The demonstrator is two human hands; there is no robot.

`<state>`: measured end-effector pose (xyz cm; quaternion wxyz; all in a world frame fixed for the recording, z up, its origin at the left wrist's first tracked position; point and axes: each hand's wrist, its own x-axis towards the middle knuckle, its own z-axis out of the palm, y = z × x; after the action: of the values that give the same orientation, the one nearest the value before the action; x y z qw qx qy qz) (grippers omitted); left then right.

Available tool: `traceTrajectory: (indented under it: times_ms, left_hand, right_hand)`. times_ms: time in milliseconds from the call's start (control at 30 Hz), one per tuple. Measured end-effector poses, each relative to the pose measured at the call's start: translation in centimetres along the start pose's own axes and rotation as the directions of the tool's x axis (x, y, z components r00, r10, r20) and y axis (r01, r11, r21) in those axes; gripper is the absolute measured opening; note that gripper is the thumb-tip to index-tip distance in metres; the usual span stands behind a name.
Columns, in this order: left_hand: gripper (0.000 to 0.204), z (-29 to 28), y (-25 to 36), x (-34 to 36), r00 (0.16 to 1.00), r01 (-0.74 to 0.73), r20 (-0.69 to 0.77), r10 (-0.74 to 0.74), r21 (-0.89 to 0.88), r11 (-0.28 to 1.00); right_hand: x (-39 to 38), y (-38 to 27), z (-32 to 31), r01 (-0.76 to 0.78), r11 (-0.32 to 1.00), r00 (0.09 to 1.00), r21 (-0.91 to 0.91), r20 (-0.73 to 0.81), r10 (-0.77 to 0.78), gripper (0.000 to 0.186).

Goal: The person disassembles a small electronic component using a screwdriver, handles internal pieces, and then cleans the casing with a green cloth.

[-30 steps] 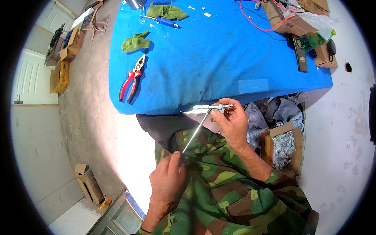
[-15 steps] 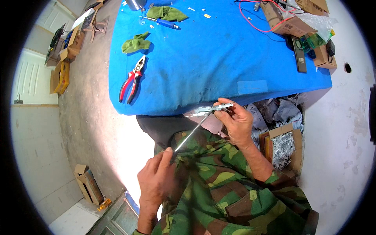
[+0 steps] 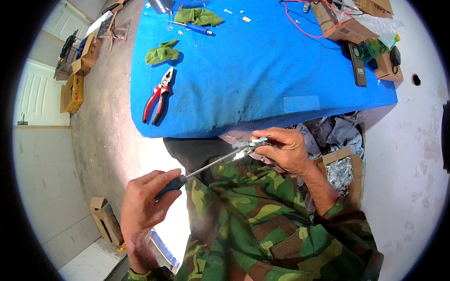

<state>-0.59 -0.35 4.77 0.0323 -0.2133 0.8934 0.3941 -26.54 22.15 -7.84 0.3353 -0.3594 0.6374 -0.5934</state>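
Note:
My left hand (image 3: 145,199) grips the dark teal handle (image 3: 169,185) of a long screwdriver, whose shaft (image 3: 211,165) rises diagonally to a small silver metal piece (image 3: 251,146). My right hand (image 3: 288,150) pinches that piece between thumb and fingers, just below the front edge of the blue-covered table (image 3: 234,84). The shaft's end meets or overlaps the piece; its exact contact point is too small to tell. Red-and-black pliers (image 3: 157,98) lie on the cloth, with two green rags (image 3: 161,55) and a blue-handled screwdriver (image 3: 199,29) behind them.
The table's right end holds cardboard boxes (image 3: 342,25), red cable, plastic wrap, a green bottle (image 3: 377,47) and a dark flat object (image 3: 357,65). Beneath are grey bags and a carton of silvery scraps (image 3: 337,178). A white wall stands right; boxes line the floor at left.
My left hand has moved left with the screwdriver, whose shaft now lies flatter. My right hand has dropped slightly, and the metal piece is turned at a different angle.

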Motion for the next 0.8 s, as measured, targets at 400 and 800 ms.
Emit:
traceTrajectory:
  times_ms: [400,800]
  left_hand:
    - [0.035,3.2,-0.3,-0.2,0.995,0.004,-0.095,-0.014,-0.105,0.995]
    - [0.045,11.4,1.8,-2.1,0.967,0.136,-0.217,-0.132,0.003,0.991]
  right_hand:
    - [0.6,2.0,-0.1,-0.178,0.904,0.98,0.388,-0.009,0.197,0.04]
    - [1.5,3.6,3.5,-0.057,0.786,0.924,0.616,-0.265,0.275,0.04]
